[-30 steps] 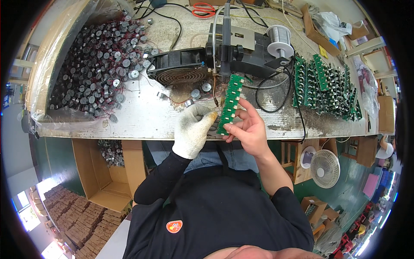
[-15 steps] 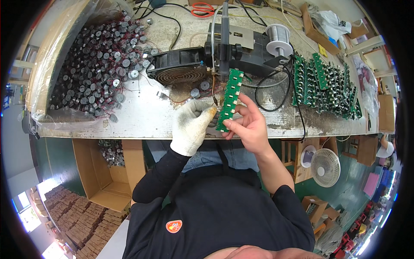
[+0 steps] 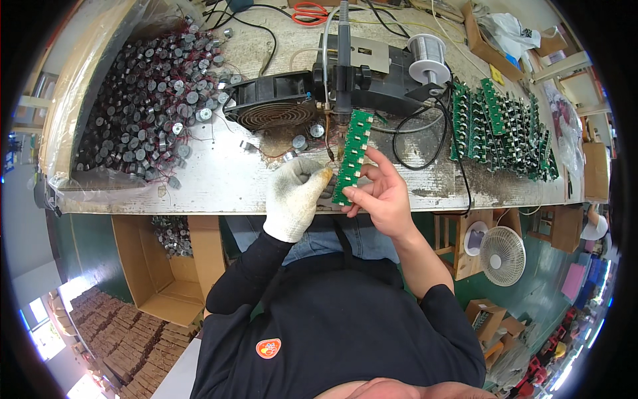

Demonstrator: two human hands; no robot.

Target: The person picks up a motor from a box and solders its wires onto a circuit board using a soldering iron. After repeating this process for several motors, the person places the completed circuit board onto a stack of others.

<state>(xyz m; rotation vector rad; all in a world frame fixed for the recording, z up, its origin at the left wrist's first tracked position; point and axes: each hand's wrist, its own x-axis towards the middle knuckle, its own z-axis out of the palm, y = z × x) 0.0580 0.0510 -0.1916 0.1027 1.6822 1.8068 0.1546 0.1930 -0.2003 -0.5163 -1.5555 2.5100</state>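
Note:
My right hand (image 3: 380,196) pinches the lower end of a long green circuit board (image 3: 353,154) between thumb and fingers. The board stands slanted, with a row of small pale parts along it. Close to its left edge, my left hand (image 3: 292,196), in a white work glove with stained fingertips, is closed in a pinch; what it holds is hidden. Just above the pinch ends the thin tip of a soldering iron (image 3: 343,73) setup clamped upright. Small round motors (image 3: 299,141) lie beyond the glove.
A large heap of wired motors (image 3: 153,100) fills a plastic-lined box at left. A black fan (image 3: 276,103) stands behind my hands, with a solder spool (image 3: 427,58) to its right. Rows of green boards (image 3: 498,130) lie at right; a black cable (image 3: 425,166) loops before them.
The board has shifted slightly down toward me. A small motor now shows more clearly just above the glove. Both hands keep nearly the same place and grip.

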